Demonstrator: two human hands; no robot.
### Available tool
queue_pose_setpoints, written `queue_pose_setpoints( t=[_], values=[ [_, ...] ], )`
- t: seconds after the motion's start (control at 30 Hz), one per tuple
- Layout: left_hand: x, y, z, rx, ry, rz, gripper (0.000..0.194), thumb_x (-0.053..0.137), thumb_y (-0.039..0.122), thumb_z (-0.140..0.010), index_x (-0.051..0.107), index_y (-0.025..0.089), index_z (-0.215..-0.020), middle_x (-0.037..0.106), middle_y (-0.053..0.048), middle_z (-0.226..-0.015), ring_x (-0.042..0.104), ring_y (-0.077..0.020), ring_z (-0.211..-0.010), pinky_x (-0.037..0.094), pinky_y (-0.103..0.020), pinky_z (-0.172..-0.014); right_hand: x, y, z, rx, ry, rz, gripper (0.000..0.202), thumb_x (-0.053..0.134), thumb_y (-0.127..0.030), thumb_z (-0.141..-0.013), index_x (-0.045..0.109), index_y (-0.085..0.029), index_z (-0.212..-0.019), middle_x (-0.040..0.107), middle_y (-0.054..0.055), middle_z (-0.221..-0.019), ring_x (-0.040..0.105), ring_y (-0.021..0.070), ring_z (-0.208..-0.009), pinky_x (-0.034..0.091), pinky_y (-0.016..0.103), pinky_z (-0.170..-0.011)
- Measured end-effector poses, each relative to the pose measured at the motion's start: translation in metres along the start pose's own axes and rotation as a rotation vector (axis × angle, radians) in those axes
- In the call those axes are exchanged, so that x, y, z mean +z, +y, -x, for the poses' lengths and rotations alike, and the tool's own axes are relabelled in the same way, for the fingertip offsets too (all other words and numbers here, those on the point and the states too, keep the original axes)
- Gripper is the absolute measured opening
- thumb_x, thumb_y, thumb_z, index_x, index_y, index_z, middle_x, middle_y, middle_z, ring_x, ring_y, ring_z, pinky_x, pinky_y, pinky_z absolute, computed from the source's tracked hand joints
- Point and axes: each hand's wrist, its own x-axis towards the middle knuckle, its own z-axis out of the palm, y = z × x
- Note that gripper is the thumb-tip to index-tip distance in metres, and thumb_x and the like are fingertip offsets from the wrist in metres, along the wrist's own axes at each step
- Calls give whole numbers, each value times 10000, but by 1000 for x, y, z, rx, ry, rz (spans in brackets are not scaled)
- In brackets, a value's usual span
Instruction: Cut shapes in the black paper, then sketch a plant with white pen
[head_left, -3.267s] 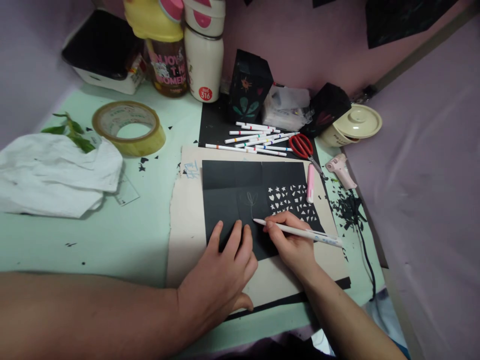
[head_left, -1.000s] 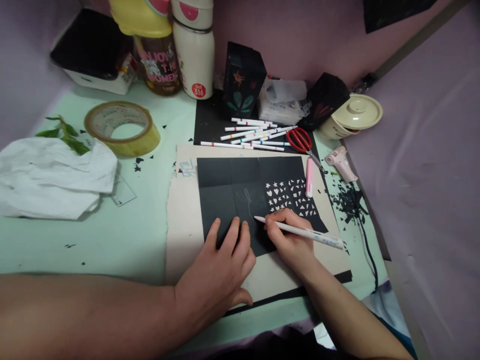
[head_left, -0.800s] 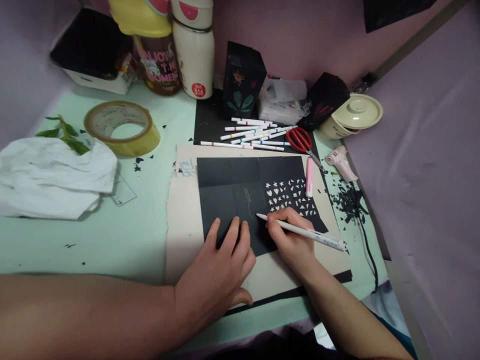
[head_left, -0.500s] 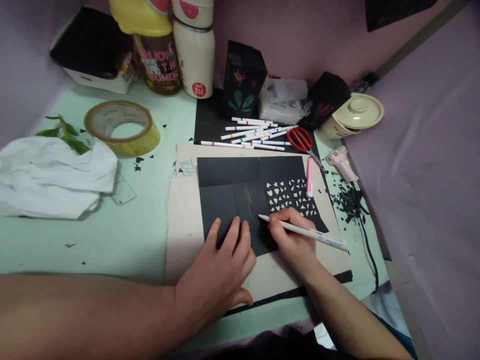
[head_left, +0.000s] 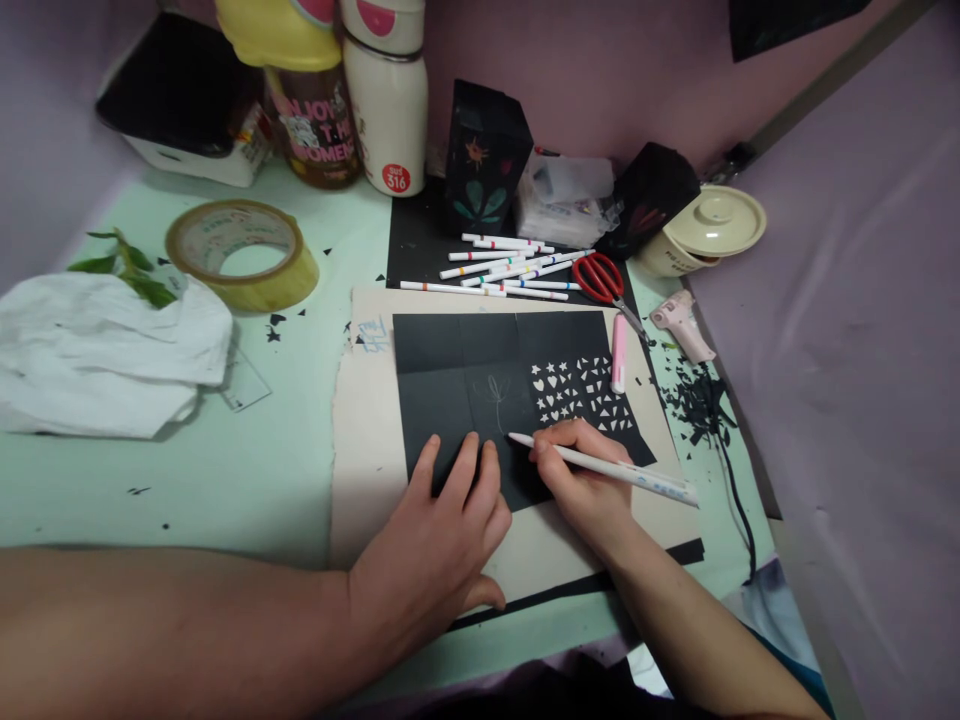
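Note:
Creased black paper [head_left: 431, 405] lies on a beige board [head_left: 367, 450], with a faint pale flower sketch [head_left: 493, 390] near its middle. Rows of small cut-out hearts, stars and triangles [head_left: 581, 390] mark its right part. My left hand [head_left: 450, 520] rests flat on the paper's lower left, fingers spread. Between the fingertips of my right hand [head_left: 585, 480] is a white pen [head_left: 615, 467], its tip at the lower end of the sketched stem. A pink capped pen [head_left: 619, 353] lies at the paper's right edge.
Behind the paper lie several white markers [head_left: 510, 265] and red-handled scissors [head_left: 600, 278]. Clear tape [head_left: 300, 285], a white cloth [head_left: 112, 360] and leaves stand left. To the right are a pink glue gun [head_left: 684, 325], black scraps [head_left: 697, 405] and a lidded bowl [head_left: 720, 222]. Bottles [head_left: 390, 120] stand behind.
My right hand and the white pen have shifted slightly left, bringing the tip to the stem's lower end. The left hand stays in place on the paper.

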Motion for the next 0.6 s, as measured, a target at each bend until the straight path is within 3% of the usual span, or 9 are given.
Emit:
queue_pose_setpoints(
  t=[0.13, 0.43, 0.6],
  values=[
    [0, -1, 0, 5, 6, 3, 801, 607, 787, -712, 664, 141, -1181, 526, -229, -1397, 456, -429, -1300, 427, -638, -1009, 0, 1, 1, -21, 62, -81, 149, 608, -111, -810, 621, -218, -708, 658, -19, -657, 623, 140, -605, 497, 281, -605],
    [-2, 0, 0, 11, -2, -2, 740, 585, 774, -744, 677, 172, -1165, 561, -189, -1362, 456, -426, -1298, 426, -644, -1009, 0, 5, 3, 30, -32, -68, 118, 597, -170, -801, 584, -216, -693, 613, -23, -616, 547, 130, -539, 442, 274, -536],
    [-4, 0, 0, 23, -30, -5, 738, 585, 773, -746, 678, 180, -1176, 558, -183, -1368, 459, -427, -1299, 437, -647, -1006, -2, 6, 3, 66, 49, -107, 129, 581, -190, -808, 585, -220, -682, 607, -17, -606, 576, 152, -578, 454, 283, -557]
  ],
)
